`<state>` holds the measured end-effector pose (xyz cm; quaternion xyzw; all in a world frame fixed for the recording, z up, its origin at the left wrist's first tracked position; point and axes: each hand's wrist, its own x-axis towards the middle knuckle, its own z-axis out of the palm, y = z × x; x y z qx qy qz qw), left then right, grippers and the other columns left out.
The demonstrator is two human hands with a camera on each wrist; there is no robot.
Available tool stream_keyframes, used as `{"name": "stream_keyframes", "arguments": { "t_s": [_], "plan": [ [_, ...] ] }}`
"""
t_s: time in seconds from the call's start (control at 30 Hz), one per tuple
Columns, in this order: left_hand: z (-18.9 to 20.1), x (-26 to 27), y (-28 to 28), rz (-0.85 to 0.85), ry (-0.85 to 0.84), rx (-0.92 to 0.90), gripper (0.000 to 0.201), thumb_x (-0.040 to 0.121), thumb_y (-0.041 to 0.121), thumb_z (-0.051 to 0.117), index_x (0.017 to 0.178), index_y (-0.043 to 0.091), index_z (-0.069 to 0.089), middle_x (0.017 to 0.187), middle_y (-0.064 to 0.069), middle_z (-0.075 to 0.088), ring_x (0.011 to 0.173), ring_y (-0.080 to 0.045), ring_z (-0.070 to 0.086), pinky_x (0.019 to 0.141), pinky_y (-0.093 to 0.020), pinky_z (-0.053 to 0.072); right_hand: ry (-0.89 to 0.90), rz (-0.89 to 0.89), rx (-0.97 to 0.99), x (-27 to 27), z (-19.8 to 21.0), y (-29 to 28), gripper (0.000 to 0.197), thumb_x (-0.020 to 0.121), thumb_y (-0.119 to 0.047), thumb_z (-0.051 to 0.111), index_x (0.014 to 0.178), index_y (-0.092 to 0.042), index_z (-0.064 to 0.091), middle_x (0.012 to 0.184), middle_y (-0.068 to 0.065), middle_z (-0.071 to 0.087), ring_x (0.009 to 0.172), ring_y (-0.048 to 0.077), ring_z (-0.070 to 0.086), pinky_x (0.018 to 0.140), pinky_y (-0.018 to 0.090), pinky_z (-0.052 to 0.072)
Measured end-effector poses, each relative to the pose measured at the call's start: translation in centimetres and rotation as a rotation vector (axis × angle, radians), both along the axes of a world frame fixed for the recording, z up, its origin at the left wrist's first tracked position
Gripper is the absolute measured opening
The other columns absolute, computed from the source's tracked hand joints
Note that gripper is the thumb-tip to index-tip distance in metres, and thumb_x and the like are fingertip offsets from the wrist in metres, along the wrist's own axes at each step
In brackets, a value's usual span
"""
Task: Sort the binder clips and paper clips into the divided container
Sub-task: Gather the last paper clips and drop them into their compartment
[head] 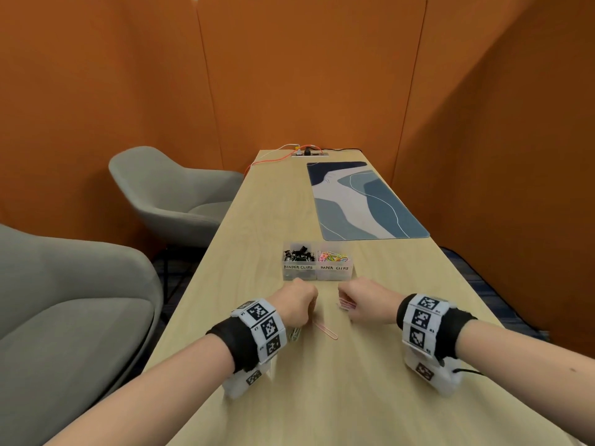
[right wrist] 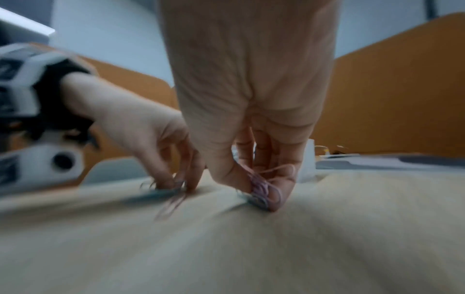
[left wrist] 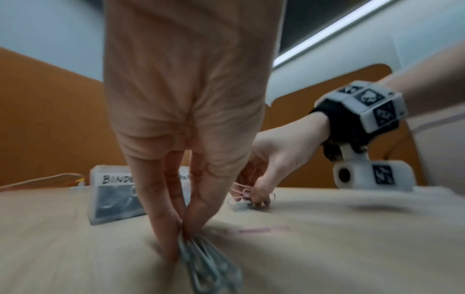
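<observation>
A clear divided container (head: 317, 272) stands mid-table, labelled BINDER CLIPS on the left and PAPER CLIPS on the right; black binder clips (head: 298, 253) fill the left cell, coloured paper clips (head: 333, 257) the right. My left hand (head: 297, 305) pinches a bunch of silvery-green paper clips (left wrist: 208, 264) against the table just in front of the container. My right hand (head: 360, 300) pinches a bunch of pink paper clips (right wrist: 264, 189) beside it. One pink paper clip (head: 325, 330) lies loose on the table between the hands.
The wooden table (head: 354, 397) runs away from me. A blue patterned mat (head: 360, 201) lies behind the container, with a power strip and orange cable (head: 306, 152) at the far end. Two grey chairs (head: 174, 194) stand to the left. Orange partitions surround the table.
</observation>
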<state>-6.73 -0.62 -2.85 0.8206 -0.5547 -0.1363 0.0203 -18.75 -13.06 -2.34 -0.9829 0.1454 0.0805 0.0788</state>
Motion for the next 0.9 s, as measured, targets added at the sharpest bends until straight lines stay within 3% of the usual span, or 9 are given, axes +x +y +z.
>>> {"name": "stream_keyframes", "arguments": {
  "t_s": [0.17, 0.23, 0.33, 0.43, 0.53, 0.6, 0.67, 0.77, 0.9],
  "plan": [
    [1.4, 2.0, 0.1, 0.088, 0.276, -0.062, 0.028, 0.076, -0.007, 0.055, 0.097, 0.005, 0.069, 0.077, -0.001, 0.059, 0.061, -0.013, 0.057, 0.054, -0.017, 0.046, -0.098, -0.187, 0.388, 2.7, 3.1, -2.0, 0.012, 0.078, 0.000, 0.056, 0.075, -0.012, 0.053, 0.068, 0.007, 0.061, 0.051, 0.012, 0.055, 0.052, 0.018, 0.046],
    [2.1, 2.8, -0.2, 0.145, 0.400, -0.107, 0.027, 0.073, -0.011, 0.057, 0.090, 0.007, 0.067, 0.069, 0.001, 0.055, 0.052, -0.011, 0.054, 0.048, -0.016, 0.050, -0.188, -0.240, 0.404, 4.2, 4.5, -2.9, 0.009, 0.077, -0.001, 0.059, 0.075, -0.010, 0.057, 0.064, 0.008, 0.063, 0.047, 0.010, 0.055, 0.052, 0.018, 0.046],
    [3.3, 3.9, -1.2, 0.206, 0.490, -0.199, 0.028, 0.069, -0.018, 0.058, 0.081, 0.008, 0.064, 0.065, -0.002, 0.056, 0.049, -0.013, 0.056, 0.046, -0.017, 0.054, -0.321, -0.313, 0.344, 6.7, 5.4, -4.0, 0.007, 0.076, -0.001, 0.060, 0.077, -0.007, 0.063, 0.068, 0.013, 0.067, 0.053, 0.013, 0.058, 0.052, 0.017, 0.049],
    [4.2, 4.5, -2.8, 0.248, 0.504, -0.303, 0.029, 0.073, -0.015, 0.060, 0.068, 0.013, 0.059, 0.062, -0.002, 0.058, 0.040, -0.003, 0.055, 0.043, -0.015, 0.050, -0.313, -0.379, 0.287, 8.0, 4.6, -4.6, 0.014, 0.075, -0.001, 0.062, 0.088, -0.004, 0.066, 0.074, 0.012, 0.066, 0.076, 0.023, 0.062, 0.064, 0.028, 0.050],
    [4.7, 4.8, -4.9, 0.317, 0.490, -0.390, 0.028, 0.075, -0.011, 0.062, 0.067, 0.016, 0.057, 0.064, 0.000, 0.059, 0.050, -0.009, 0.058, 0.051, -0.017, 0.054, -0.316, -0.371, 0.235, 7.5, 3.7, -4.7, 0.031, 0.080, -0.012, 0.067, 0.110, -0.006, 0.066, 0.105, 0.010, 0.068, 0.101, 0.025, 0.063, 0.082, 0.028, 0.049],
    [4.9, 4.9, -6.2, 0.365, 0.469, -0.435, 0.028, 0.075, -0.010, 0.061, 0.068, 0.017, 0.057, 0.067, 0.000, 0.059, 0.061, -0.019, 0.063, 0.067, -0.029, 0.060, -0.399, -0.314, 0.172, 6.1, 3.8, -4.1, 0.026, 0.085, -0.013, 0.061, 0.109, -0.009, 0.067, 0.111, 0.009, 0.069, 0.104, 0.025, 0.063, 0.090, 0.033, 0.050],
    [5.1, 5.0, -7.4, 0.400, 0.425, -0.461, 0.029, 0.077, -0.008, 0.058, 0.067, 0.019, 0.055, 0.066, 0.000, 0.059, 0.070, -0.022, 0.064, 0.078, -0.035, 0.059, -0.450, -0.259, 0.110, 4.4, 3.6, -3.5, 0.021, 0.085, -0.009, 0.054, 0.098, -0.013, 0.070, 0.103, 0.008, 0.071, 0.098, 0.025, 0.064, 0.086, 0.034, 0.051],
    [5.2, 4.7, -8.7, 0.434, 0.423, -0.482, 0.028, 0.082, -0.005, 0.053, 0.068, 0.019, 0.055, 0.070, -0.001, 0.060, 0.081, -0.026, 0.066, 0.085, -0.036, 0.057, -0.219, -0.204, 0.070, 1.7, 2.6, -2.4, 0.021, 0.083, -0.008, 0.051, 0.095, -0.013, 0.068, 0.101, 0.007, 0.069, 0.097, 0.027, 0.063, 0.078, 0.029, 0.047],
    [4.9, 4.1, -9.0, 0.465, 0.516, -0.487, 0.026, 0.088, -0.002, 0.041, 0.101, 0.007, 0.061, 0.086, -0.009, 0.060, 0.099, -0.030, 0.069, 0.089, -0.041, 0.056, 0.002, -0.195, 0.039, 0.1, 0.2, -1.5, 0.024, 0.082, -0.018, 0.056, 0.098, -0.002, 0.063, 0.104, 0.014, 0.067, 0.094, 0.032, 0.061, 0.077, 0.032, 0.047]
  ]
}}
